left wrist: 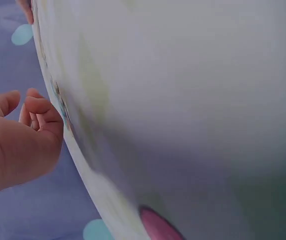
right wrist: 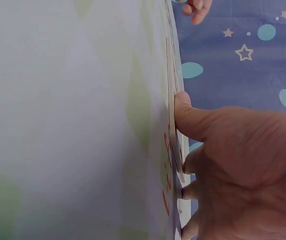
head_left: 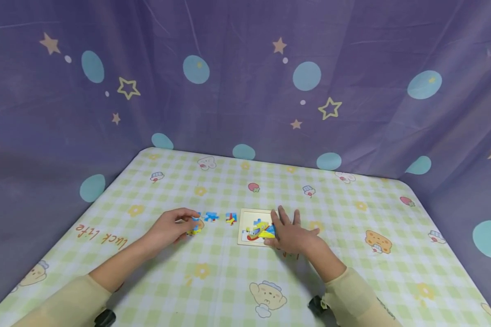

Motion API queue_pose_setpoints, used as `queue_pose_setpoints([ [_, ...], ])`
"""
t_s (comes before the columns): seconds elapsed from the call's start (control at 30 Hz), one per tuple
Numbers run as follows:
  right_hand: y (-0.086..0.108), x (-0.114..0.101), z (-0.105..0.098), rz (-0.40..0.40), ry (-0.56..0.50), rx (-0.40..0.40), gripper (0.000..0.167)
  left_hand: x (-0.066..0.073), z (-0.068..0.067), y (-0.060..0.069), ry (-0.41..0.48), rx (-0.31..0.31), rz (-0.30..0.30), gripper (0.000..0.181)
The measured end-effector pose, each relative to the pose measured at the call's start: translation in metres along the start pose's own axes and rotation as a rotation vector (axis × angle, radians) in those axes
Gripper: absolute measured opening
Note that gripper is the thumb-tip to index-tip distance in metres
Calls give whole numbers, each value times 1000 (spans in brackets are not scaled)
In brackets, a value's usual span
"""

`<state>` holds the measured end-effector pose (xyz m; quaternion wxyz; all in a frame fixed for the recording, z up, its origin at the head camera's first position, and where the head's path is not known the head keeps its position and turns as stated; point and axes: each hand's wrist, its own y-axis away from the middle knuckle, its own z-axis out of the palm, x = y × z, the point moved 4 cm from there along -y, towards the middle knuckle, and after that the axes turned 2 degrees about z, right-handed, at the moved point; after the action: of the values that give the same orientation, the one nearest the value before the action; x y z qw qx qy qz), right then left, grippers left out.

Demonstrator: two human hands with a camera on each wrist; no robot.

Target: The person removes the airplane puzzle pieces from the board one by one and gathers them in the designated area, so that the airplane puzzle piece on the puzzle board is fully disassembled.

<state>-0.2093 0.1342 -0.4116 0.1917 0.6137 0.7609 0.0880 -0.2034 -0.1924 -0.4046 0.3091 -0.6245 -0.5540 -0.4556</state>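
A wooden jigsaw puzzle tray [head_left: 240,229] lies on the table, with several joined pieces [head_left: 260,230] in it showing a yellow and red picture. My right hand [head_left: 293,236] rests on the tray's right side, fingers spread; in the right wrist view its thumb [right wrist: 187,111] touches the tray's edge. To the left of the tray are loose pieces: a red, yellow and blue one [head_left: 231,218], a blue one [head_left: 211,216] and a yellowish one [head_left: 194,230]. Over the leftmost pieces hovers my left hand [head_left: 171,227], fingers loosely bent, thumb apart from them, nothing visible between.
A green checked tablecloth [head_left: 212,290] with printed cartoons covers the table. Behind and at both sides hangs a purple curtain [head_left: 245,100] with stars and blue spots. Dark wrist-worn devices [head_left: 105,318] sit under the sleeves.
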Motion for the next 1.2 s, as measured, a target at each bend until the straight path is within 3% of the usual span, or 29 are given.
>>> queue_pose_setpoints([
  [0.5, 1, 0, 1, -4, -4, -8, 84, 24, 38, -21, 23, -35, 26, 29],
  [0.73, 1, -1, 0, 1, -3, -10, 85, 29, 49, -30, 20, -24, 19, 27],
  [1.2, 0, 0, 1, 9, 3, -12, 85, 41, 80, -47, 63, -97, 54, 29],
])
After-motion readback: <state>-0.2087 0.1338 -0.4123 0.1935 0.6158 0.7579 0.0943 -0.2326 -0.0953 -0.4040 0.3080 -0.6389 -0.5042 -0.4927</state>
